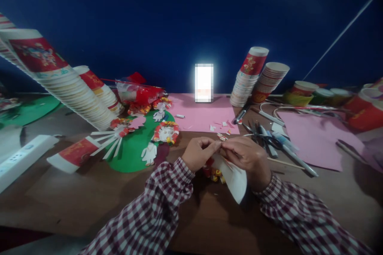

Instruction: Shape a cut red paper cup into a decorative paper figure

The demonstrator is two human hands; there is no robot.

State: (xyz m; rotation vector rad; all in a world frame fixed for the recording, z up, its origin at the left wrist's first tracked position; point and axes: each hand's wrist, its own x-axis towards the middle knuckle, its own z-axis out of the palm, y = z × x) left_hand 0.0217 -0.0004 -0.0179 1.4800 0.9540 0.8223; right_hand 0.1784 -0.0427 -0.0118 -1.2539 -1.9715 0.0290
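Note:
My left hand (201,152) and my right hand (249,158) meet above the table, thumbs and fingertips pinched together. A white, curved piece of a paper cup (235,181) hangs from my right hand, its pale side showing. Whatever my left fingertips pinch is too small and covered to make out. Red and yellow curled paper trimmings (216,174) show below my hands, partly hidden by them. Just beyond my fingertips lie small printed paper scraps (222,136).
Stacked paper cups (80,91) lean at left, with more stacks (249,75) at back right. A green sheet (127,159) bears paper cut-outs (149,154). Scissors (271,141) and pens (299,160) lie right, near pink sheets (317,135). A cut cup (74,154) and power strip (25,158) lie left.

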